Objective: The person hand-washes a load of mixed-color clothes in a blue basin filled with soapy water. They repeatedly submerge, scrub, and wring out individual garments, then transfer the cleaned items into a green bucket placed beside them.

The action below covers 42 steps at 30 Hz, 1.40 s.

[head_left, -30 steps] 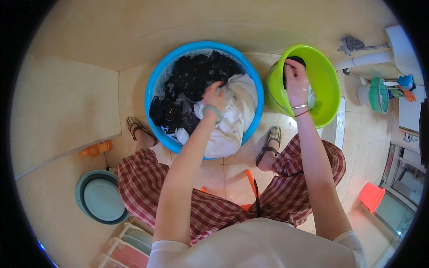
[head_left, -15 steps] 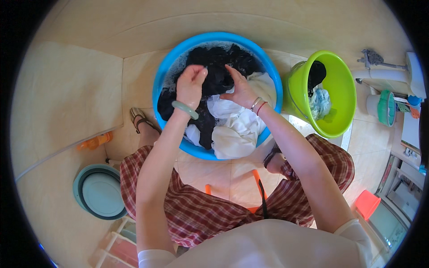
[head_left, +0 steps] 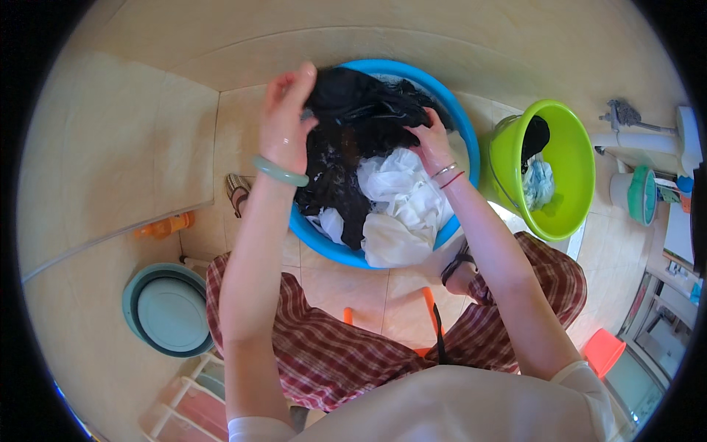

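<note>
A wet black garment (head_left: 364,99) is stretched between my two hands over the far side of a blue basin (head_left: 468,151). My left hand (head_left: 286,121), with a pale green bangle on its wrist, is closed on the garment's left end, raised by the basin's rim. At the other end, the fingers of my right hand (head_left: 431,141) pinch the cloth just above the laundry. White clothes (head_left: 406,195) are heaped in the near right part of the basin. More dark cloth (head_left: 331,184) lies soaking beside them in sudsy water.
Right of the basin stands a lime green bucket (head_left: 578,199) with black and pale blue cloth inside. Grey-green basins (head_left: 173,317) lean at the left near an orange bottle (head_left: 166,225). A red-orange container (head_left: 604,352) is at lower right. Tiled walls enclose the left and far sides.
Both hands have spread apart, the left one rising up and left, the right one shifting right. The black garment has come up out of the pile and now stretches between them.
</note>
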Each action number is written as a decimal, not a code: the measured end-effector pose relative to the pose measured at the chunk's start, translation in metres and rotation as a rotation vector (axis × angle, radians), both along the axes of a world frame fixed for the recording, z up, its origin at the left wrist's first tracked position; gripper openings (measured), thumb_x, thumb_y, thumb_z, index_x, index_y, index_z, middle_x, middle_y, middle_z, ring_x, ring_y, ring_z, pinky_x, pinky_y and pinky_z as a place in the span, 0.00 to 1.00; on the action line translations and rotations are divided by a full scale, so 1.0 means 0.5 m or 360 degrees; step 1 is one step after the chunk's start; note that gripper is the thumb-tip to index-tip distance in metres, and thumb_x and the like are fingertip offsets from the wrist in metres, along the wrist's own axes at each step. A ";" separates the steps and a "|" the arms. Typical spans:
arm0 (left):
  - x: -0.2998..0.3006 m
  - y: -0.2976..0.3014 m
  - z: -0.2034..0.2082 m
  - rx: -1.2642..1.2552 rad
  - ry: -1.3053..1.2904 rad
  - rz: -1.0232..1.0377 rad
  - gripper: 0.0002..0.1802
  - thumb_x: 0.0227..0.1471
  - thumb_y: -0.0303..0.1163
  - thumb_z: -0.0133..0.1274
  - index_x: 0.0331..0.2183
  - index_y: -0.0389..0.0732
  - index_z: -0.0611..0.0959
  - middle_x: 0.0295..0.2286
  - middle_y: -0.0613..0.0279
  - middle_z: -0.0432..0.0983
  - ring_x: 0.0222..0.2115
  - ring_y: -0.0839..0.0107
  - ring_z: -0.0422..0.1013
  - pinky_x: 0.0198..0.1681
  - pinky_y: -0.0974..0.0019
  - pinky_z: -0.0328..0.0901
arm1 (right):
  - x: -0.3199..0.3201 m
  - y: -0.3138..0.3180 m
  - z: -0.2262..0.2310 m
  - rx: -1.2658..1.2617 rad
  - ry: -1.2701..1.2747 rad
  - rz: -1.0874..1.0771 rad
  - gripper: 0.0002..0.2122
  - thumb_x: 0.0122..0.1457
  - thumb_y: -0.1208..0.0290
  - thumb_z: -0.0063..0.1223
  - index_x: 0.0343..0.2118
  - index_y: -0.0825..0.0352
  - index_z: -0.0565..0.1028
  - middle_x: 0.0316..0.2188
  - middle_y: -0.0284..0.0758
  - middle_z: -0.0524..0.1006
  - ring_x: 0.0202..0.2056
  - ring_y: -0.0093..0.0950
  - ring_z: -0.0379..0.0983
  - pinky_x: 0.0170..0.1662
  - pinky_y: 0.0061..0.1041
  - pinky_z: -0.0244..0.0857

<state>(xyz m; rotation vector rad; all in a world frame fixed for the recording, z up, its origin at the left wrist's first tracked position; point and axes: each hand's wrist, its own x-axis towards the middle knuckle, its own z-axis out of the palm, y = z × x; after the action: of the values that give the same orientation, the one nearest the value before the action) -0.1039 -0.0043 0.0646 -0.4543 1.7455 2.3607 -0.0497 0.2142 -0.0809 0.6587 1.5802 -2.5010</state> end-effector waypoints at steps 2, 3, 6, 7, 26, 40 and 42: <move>0.021 0.001 -0.084 -0.0247 -0.0072 0.0028 0.26 0.45 0.37 0.63 0.44 0.47 0.70 0.34 0.68 0.73 0.33 0.77 0.68 0.29 0.75 0.58 | -0.003 0.003 -0.020 0.0534 0.0373 0.0080 0.26 0.48 0.77 0.59 0.53 0.60 0.66 0.46 0.35 0.71 0.48 0.28 0.69 0.50 0.27 0.65; 0.034 0.007 -0.129 -0.0275 -0.0058 0.0000 0.30 0.44 0.35 0.64 0.47 0.46 0.68 0.34 0.67 0.73 0.33 0.77 0.68 0.28 0.74 0.59 | -0.006 0.013 -0.037 0.0772 0.0463 0.0242 0.25 0.48 0.74 0.60 0.51 0.62 0.68 0.46 0.36 0.72 0.46 0.30 0.69 0.50 0.28 0.64; 0.074 -0.024 -0.332 -0.0427 0.0128 -0.0244 0.34 0.43 0.37 0.65 0.52 0.51 0.68 0.42 0.63 0.73 0.43 0.69 0.69 0.42 0.65 0.63 | -0.013 -0.008 -0.068 0.1453 0.0510 0.0805 0.22 0.48 0.56 0.62 0.43 0.63 0.76 0.44 0.39 0.74 0.42 0.36 0.71 0.50 0.31 0.63; 0.081 -0.026 -0.393 -0.0440 0.0289 -0.0306 0.35 0.43 0.36 0.65 0.53 0.50 0.68 0.42 0.61 0.73 0.44 0.67 0.70 0.45 0.66 0.64 | -0.022 -0.018 -0.086 0.1474 0.0381 0.0827 0.21 0.48 0.53 0.61 0.41 0.62 0.76 0.43 0.40 0.74 0.41 0.37 0.71 0.49 0.32 0.63; 0.062 0.069 -0.526 0.0782 -0.0868 0.0058 0.24 0.52 0.47 0.54 0.49 0.48 0.75 0.45 0.62 0.73 0.44 0.64 0.69 0.48 0.58 0.64 | -0.051 -0.117 -0.158 0.1746 0.0181 0.0655 0.17 0.52 0.65 0.55 0.44 0.65 0.74 0.39 0.46 0.77 0.49 0.49 0.66 0.54 0.40 0.59; 0.139 0.109 -0.270 0.1029 -0.0103 -0.0119 0.18 0.59 0.32 0.42 0.49 0.34 0.71 0.52 0.62 0.63 0.51 0.68 0.64 0.53 0.64 0.61 | 0.141 -0.168 0.149 0.1966 0.1095 0.0555 0.21 0.44 0.64 0.62 0.45 0.55 0.74 0.37 0.35 0.70 0.38 0.38 0.63 0.41 0.32 0.61; 0.154 0.098 -0.279 0.1264 -0.0140 -0.0222 0.18 0.59 0.33 0.41 0.49 0.35 0.71 0.51 0.63 0.65 0.50 0.68 0.64 0.52 0.65 0.62 | 0.132 -0.174 0.162 0.1932 0.1059 0.0379 0.19 0.41 0.65 0.66 0.39 0.57 0.76 0.37 0.36 0.70 0.37 0.39 0.64 0.39 0.32 0.63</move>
<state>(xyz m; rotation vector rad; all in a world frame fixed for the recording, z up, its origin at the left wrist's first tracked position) -0.0267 0.0447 -0.0750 -0.2806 0.6615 2.6092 0.0162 0.1273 0.0002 -0.3913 3.1224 -1.3859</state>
